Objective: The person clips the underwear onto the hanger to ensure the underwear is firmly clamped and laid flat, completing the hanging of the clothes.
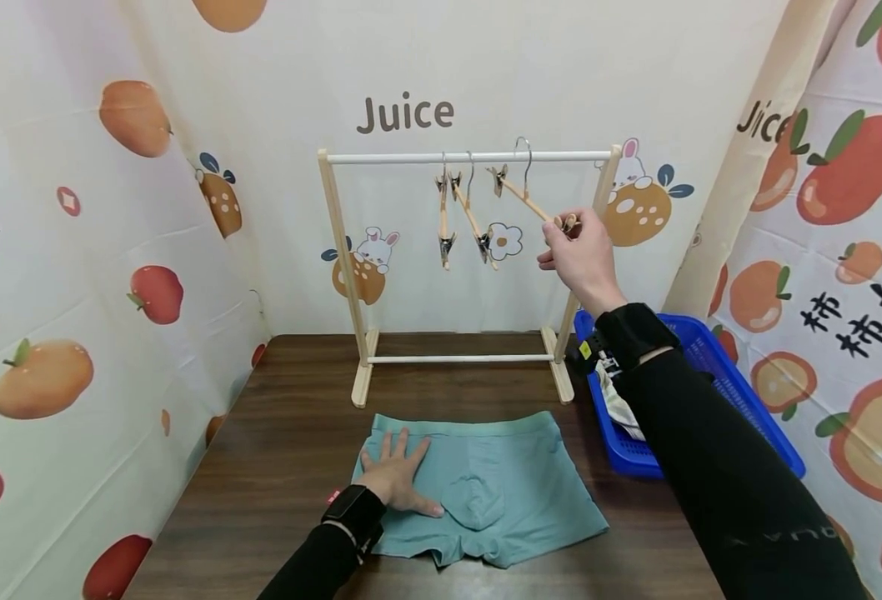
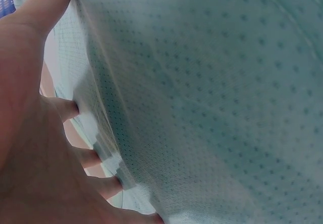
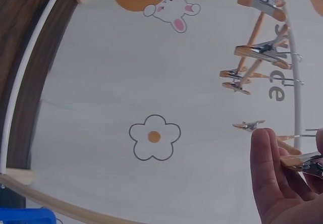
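Note:
Teal boxer briefs (image 1: 516, 483) lie spread on the table, waistband toward the rack. My left hand (image 1: 399, 482) rests on their left side with fingers spread; the left wrist view shows dotted teal fabric (image 2: 212, 82) close by. My right hand (image 1: 583, 254) is raised at the rack's right end and pinches the clip end of a wooden clip hanger (image 1: 528, 200). That hanger tilts down toward the hand, its hook at the top rail. In the right wrist view, a wooden clip (image 3: 303, 161) sits between the thumb and fingers of the right hand (image 3: 277, 183).
Two more clip hangers (image 1: 443, 217) hang from the white rail (image 1: 411, 158) of the wooden rack (image 1: 347, 258). A blue basket (image 1: 741, 400) holding cloth stands at the right, under my right forearm. Printed fabric walls (image 1: 276, 83) surround the brown table (image 1: 261, 492).

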`<state>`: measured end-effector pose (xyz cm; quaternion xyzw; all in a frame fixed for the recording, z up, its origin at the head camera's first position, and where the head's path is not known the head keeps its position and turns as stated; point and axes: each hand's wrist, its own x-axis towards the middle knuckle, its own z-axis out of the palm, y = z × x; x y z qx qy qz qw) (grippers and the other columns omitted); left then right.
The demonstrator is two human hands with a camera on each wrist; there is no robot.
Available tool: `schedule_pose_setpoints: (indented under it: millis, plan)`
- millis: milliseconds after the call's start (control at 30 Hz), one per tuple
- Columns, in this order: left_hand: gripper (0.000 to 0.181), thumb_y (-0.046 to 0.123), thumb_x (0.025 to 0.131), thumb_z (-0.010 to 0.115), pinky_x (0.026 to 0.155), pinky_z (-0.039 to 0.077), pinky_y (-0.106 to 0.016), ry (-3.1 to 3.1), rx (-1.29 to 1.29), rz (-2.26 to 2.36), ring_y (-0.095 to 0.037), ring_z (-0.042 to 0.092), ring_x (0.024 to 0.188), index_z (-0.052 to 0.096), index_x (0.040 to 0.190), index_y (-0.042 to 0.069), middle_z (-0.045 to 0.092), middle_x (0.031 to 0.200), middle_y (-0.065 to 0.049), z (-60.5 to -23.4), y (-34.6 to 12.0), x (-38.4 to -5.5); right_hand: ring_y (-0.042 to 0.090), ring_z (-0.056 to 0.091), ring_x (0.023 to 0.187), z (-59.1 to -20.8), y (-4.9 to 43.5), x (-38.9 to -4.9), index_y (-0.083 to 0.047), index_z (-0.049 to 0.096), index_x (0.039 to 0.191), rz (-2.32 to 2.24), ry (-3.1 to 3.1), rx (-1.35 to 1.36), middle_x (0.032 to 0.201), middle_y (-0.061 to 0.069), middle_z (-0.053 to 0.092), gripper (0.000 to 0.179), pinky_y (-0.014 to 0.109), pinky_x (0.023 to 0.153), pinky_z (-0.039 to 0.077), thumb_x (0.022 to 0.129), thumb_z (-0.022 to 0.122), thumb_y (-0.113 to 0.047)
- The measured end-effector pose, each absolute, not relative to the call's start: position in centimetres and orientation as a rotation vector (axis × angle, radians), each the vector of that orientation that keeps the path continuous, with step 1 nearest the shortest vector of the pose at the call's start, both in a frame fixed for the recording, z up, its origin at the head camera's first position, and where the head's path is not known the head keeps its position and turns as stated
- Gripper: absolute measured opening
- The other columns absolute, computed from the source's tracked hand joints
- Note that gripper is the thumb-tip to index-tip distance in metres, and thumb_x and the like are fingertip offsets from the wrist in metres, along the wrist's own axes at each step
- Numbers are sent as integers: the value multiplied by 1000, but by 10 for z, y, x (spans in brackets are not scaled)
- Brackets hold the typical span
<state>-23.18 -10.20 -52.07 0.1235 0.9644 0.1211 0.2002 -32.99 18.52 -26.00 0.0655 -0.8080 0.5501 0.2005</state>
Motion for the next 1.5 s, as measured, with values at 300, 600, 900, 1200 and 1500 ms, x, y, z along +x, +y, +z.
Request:
schedule_pose_setpoints:
  millis: [300, 600, 900, 1200, 1500]
  plan:
    - [112, 69, 73, 80, 109, 8, -78, 2697, 355, 341, -47, 4, 153, 29, 162, 23, 12, 168, -18, -521, -103, -232, 12, 70, 71, -258, 200, -307, -3, 51, 128, 1644, -2186, 175, 100, 11, 61, 38, 26, 71, 59, 105, 58, -32]
    - [113, 70, 72, 80, 108, 8, -80, 2705, 364, 375, -49, 5, 152, 30, 161, 23, 13, 168, -19, -527, -106, -231, 15, 69, 69, -288, 215, -280, 2, 54, 126, 1578, -2317, 169, 99, 18, 63, 44, 28, 67, 60, 105, 56, -37]
    - [112, 70, 72, 80, 108, 10, -80, 2720, 374, 368, -49, 6, 152, 31, 161, 22, 13, 167, -20, -525, -105, -232, 19, 70, 65, -353, 216, -268, 6, 57, 114, 1681, -2380, 108, 100, 31, 63, 37, 35, 63, 60, 105, 58, -30]
    - [112, 68, 72, 82, 109, 7, -79, 2733, 387, 407, -49, 8, 152, 34, 160, 20, 16, 167, -21, -527, -105, -234, 22, 70, 63, -405, 216, -264, 9, 55, 123, 1914, -2438, 75, 90, 17, 66, 36, 41, 64, 61, 106, 58, -23]
    - [84, 54, 88, 75, 112, 19, -71, 2918, 409, 773, -49, 36, 140, 49, 146, -1, 42, 149, -29, -524, -112, -245, 24, 70, 66, -429, 221, -261, 8, 55, 123, 2076, -2517, 235, 92, 16, 67, 43, 43, 67, 61, 105, 59, -31]
